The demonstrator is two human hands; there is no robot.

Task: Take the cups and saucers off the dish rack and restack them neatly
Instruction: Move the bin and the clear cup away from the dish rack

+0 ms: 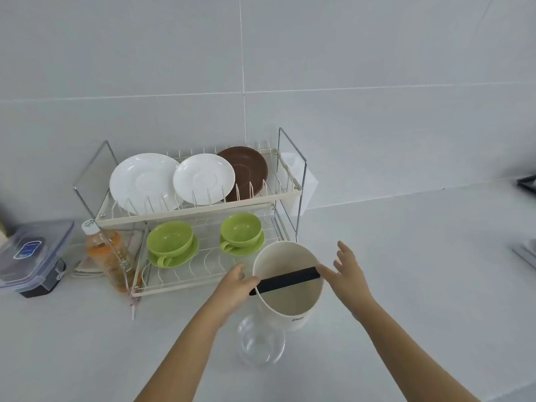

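A two-tier wire dish rack (pixel 290 195) stands against the tiled wall. Its upper tier holds two white saucers (pixel 142 181) (pixel 203 177) and a brown saucer (pixel 249 169), all on edge. On the lower tier sit two green cups (pixel 169 239) (pixel 241 229), each on a green saucer (pixel 177 261) (pixel 246 250). In front of the rack's right end stands a cream canister (pixel 290 303) with a black bar (pixel 285 280) across its mouth. My left hand (pixel 235 282) grips its left rim by the bar's end. My right hand (pixel 348 271) is spread, fingertips touching the bar's right end.
A clear glass bowl (pixel 259 343) lies on the counter just in front of the canister. Left of the rack are an orange drink bottle (pixel 106 253), a folded cloth (pixel 87 268) and a clear lidded box (pixel 32 256). A dark tray edge (pixel 526 182) shows at far right.
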